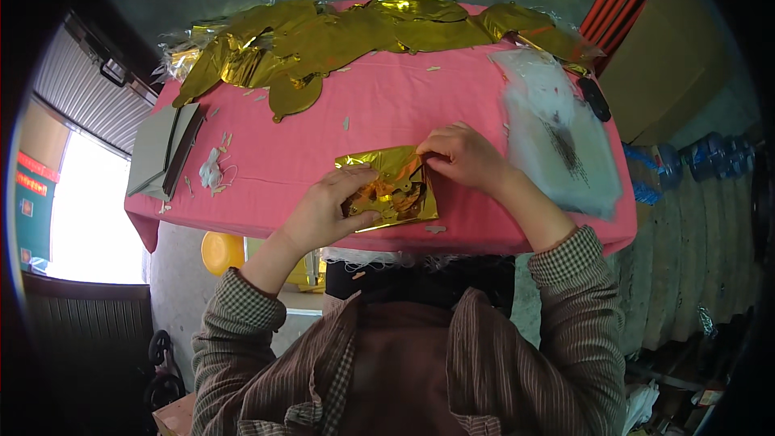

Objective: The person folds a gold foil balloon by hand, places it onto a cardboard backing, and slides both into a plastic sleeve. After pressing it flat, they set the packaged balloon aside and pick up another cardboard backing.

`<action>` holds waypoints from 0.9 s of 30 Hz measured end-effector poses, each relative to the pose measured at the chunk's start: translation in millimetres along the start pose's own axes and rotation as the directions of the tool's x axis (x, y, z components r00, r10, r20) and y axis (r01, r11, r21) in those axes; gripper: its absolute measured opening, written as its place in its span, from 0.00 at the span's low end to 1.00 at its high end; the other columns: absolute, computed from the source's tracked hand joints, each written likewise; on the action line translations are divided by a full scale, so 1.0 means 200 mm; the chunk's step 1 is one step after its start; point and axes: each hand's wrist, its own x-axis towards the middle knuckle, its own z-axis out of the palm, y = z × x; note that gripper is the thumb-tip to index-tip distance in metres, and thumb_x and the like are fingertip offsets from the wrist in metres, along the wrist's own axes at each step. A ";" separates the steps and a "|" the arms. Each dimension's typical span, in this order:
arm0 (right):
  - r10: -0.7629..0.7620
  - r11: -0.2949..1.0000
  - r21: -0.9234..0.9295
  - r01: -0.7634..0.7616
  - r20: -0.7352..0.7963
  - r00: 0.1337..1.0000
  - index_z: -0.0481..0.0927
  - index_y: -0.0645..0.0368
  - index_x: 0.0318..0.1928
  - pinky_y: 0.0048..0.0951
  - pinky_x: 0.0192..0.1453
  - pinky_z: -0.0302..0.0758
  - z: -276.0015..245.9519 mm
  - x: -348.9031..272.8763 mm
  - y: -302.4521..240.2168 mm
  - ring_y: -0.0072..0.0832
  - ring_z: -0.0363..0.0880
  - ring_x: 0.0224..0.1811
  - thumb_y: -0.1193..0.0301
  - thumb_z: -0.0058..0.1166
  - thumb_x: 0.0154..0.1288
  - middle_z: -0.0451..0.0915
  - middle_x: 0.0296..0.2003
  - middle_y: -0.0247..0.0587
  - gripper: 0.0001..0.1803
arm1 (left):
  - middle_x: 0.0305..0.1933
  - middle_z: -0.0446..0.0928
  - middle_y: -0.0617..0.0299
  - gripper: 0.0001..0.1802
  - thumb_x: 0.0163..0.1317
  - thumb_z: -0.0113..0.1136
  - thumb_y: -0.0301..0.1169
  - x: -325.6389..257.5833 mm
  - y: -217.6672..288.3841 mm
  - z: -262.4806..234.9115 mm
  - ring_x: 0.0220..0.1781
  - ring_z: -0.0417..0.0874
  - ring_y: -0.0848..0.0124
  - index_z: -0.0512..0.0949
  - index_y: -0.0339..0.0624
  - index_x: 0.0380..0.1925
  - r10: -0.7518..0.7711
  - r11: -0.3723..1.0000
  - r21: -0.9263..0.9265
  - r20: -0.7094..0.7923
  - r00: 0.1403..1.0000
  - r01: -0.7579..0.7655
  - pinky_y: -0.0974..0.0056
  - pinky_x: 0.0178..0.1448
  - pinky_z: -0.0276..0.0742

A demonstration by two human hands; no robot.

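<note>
A folded gold foil piece [401,192] lies on the pink tablecloth [379,109] near the table's front edge. My left hand [327,210] presses flat on the foil's left side, fingers spread over it. At the foil's upper right corner, my right hand [462,153] pinches the edge between thumb and fingers. Both hands touch the same foil piece.
A heap of gold foil shapes [339,36] covers the table's far side. Clear plastic bags [561,133] lie at the right, with a dark flat object [594,98] beside them. Grey card sheets [161,149] sit at the left edge. Small scraps [211,169] dot the cloth. Blue water bottles [686,160] stand right.
</note>
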 end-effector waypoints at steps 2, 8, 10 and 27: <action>0.036 0.998 0.056 -0.038 0.028 0.999 0.77 0.58 0.32 0.37 0.42 0.71 -0.01 0.00 0.00 0.37 0.78 0.36 0.74 0.55 0.52 0.78 0.28 0.38 0.06 | 0.49 0.77 0.46 0.30 0.48 0.70 0.31 0.00 0.01 0.00 0.59 0.74 0.53 0.73 0.36 0.52 0.000 1.000 0.002 0.001 1.000 0.000 0.55 0.62 0.70; 0.059 0.990 0.128 -0.057 -0.014 0.998 0.77 0.61 0.30 0.37 0.37 0.73 -0.02 -0.03 0.00 0.39 0.78 0.33 0.76 0.56 0.51 0.78 0.27 0.41 0.05 | 0.49 0.77 0.47 0.29 0.48 0.70 0.31 0.00 0.01 -0.01 0.59 0.74 0.53 0.73 0.36 0.52 0.007 1.000 0.015 0.005 1.000 -0.007 0.55 0.63 0.69; 0.086 0.982 0.173 -0.082 -0.014 0.996 0.77 0.62 0.30 0.35 0.39 0.73 0.00 -0.05 0.00 0.37 0.78 0.34 0.77 0.57 0.51 0.78 0.28 0.40 0.05 | 0.49 0.77 0.47 0.29 0.48 0.69 0.31 0.00 0.01 -0.01 0.59 0.74 0.53 0.73 0.36 0.52 0.005 1.000 0.019 0.003 1.000 -0.005 0.55 0.63 0.69; 0.063 0.997 0.049 -0.059 -0.081 0.995 0.80 0.62 0.31 0.36 0.45 0.69 0.07 -0.12 -0.05 0.36 0.74 0.39 0.76 0.59 0.50 0.75 0.34 0.39 0.06 | 0.49 0.77 0.47 0.29 0.48 0.69 0.31 0.00 0.00 0.00 0.58 0.74 0.53 0.73 0.34 0.51 0.043 0.999 0.027 -0.002 0.999 -0.043 0.55 0.62 0.69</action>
